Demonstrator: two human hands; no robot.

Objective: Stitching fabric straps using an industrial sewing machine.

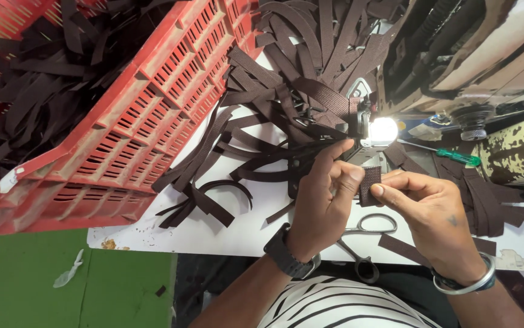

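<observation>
Your left hand [323,200] and right hand [432,212] meet over the white worktable [237,231], both pinched on one short piece of dark brown webbing strap [369,184].

Left hand: fingers curled nearly closed, thumb and forefinger gripping the strap's left edge; black watch [284,252] on the wrist.
Right hand: fingers drawn together, thumb tip pressed on the strap's right edge; metal bangle [465,282] on the wrist.
Strap piece: held upright between the two hands, just below the lit lamp [383,130] of the sewing machine [456,54].

Surface: white worktable, chipped along its near edge, strewn with loose brown strap lengths [256,146] piled from the centre toward the machine.
Scissors [365,240]: lying flat on the table under your hands, handles toward you.
Screwdriver [450,155]: green handle, resting right of the lamp.
Red plastic crate [134,133]: slotted walls, at the table's left, filled with more dark straps.
Machine body: cream paint, heavily worn at the right.
Floor [31,285]: green, lower left, with a scrap of clear plastic [70,273] on it.
Your shirt [347,307]: black and white stripes, bottom edge of view.
</observation>
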